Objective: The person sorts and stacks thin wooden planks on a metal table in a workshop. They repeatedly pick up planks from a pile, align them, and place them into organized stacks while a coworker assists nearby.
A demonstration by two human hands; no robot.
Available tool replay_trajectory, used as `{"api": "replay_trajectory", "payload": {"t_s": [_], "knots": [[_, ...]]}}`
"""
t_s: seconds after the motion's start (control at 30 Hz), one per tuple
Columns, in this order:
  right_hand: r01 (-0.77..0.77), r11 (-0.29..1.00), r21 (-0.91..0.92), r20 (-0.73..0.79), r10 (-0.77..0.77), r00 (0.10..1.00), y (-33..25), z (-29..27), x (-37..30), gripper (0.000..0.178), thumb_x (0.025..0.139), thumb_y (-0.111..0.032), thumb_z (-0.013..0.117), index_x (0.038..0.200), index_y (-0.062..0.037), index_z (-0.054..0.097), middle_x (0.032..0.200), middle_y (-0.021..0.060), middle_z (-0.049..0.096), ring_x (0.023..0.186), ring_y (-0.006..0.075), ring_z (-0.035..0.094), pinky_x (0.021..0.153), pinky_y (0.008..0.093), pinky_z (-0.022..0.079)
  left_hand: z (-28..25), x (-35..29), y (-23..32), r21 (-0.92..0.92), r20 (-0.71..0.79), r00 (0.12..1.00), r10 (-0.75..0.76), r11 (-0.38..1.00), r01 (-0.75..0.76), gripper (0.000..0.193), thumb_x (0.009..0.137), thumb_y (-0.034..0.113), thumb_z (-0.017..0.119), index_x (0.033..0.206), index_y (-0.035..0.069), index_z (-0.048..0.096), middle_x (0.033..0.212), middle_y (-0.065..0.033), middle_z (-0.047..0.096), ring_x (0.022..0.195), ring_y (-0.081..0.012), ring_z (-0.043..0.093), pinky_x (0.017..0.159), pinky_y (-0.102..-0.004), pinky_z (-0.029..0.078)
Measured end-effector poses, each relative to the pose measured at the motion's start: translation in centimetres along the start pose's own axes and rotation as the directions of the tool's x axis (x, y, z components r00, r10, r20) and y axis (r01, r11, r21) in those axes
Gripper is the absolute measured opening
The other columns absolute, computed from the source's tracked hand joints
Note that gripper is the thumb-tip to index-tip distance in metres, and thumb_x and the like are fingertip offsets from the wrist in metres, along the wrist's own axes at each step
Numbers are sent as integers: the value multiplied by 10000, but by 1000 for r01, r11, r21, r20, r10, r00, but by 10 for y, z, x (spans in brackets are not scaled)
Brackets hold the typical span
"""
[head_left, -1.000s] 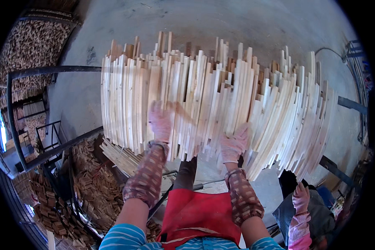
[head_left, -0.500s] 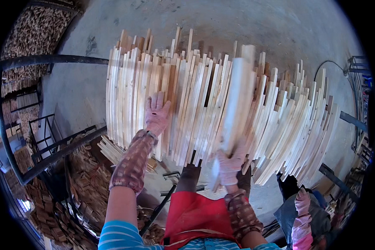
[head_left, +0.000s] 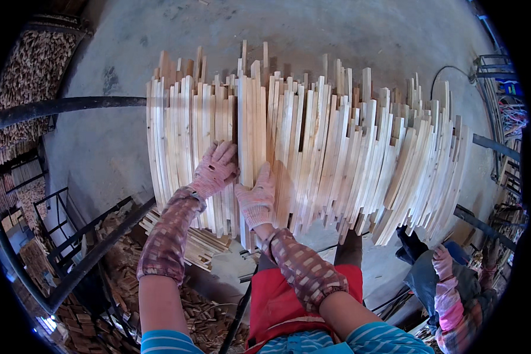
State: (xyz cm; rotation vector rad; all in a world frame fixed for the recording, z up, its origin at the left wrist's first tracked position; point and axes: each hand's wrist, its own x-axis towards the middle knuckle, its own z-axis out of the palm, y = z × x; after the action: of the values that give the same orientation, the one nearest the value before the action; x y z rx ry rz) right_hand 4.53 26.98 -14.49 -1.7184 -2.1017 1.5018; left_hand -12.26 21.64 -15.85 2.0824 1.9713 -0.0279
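Note:
Many long pale wooden strips point(head_left: 318, 135) lie side by side in a wide layer before me. My left hand point(head_left: 215, 169), in a pink glove, rests on the strips left of the middle, its fingers stretched out together. They touch the left side of a small bundle of wooden strips point(head_left: 251, 124) that sits a little higher than its neighbours. My right hand point(head_left: 258, 197), gloved alike, is on the near part of that bundle, thumb at its left side and fingers along its right. The palm hides what lies beneath it.
A black metal frame point(head_left: 100, 259) stands at the left, with heaps of short wood pieces point(head_left: 200, 310) below. Dark bars point(head_left: 487, 227) jut out at the right. A co-worker's pink-gloved hand point(head_left: 443, 262) shows at the lower right. Stacked wood point(head_left: 32, 71) fills the upper left.
My right hand has swung left with the bundle of strips, which now lies beside my left hand. My left hand has stayed on the layer, its fingers closer together.

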Motion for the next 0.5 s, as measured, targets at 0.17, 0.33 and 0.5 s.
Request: {"api": "replay_trajectory", "payload": {"t_s": [0.17,0.33,0.5], "knots": [[2,983,-186,-41,-9,999,-9,28,-7,1034,757,-336,759,1555,18,205,1516,278,374,1319,442,448,1100,482,385,2,-8,0,-92,-178,955,-237,970,224,509,694,242,750,1161,93,612,1404,-139,512,1362,-334,442,1133,-560,344],[-5,952,-305,37,17,999,-9,39,-10,999,789,-310,752,1562,-16,191,1561,288,274,1341,452,416,1110,480,370,-3,-6,5,-170,-118,945,-306,944,284,468,736,201,722,1173,93,593,1410,-126,513,1332,-337,465,1133,-530,335],[107,916,-387,92,-77,993,-8,33,-18,964,810,-283,750,1566,-46,201,1571,321,210,1373,477,368,1116,511,354,-13,0,-2,-434,-6,894,-449,806,402,443,794,186,683,1213,80,585,1414,-130,519,1321,-348,474,1149,-500,323]]}}
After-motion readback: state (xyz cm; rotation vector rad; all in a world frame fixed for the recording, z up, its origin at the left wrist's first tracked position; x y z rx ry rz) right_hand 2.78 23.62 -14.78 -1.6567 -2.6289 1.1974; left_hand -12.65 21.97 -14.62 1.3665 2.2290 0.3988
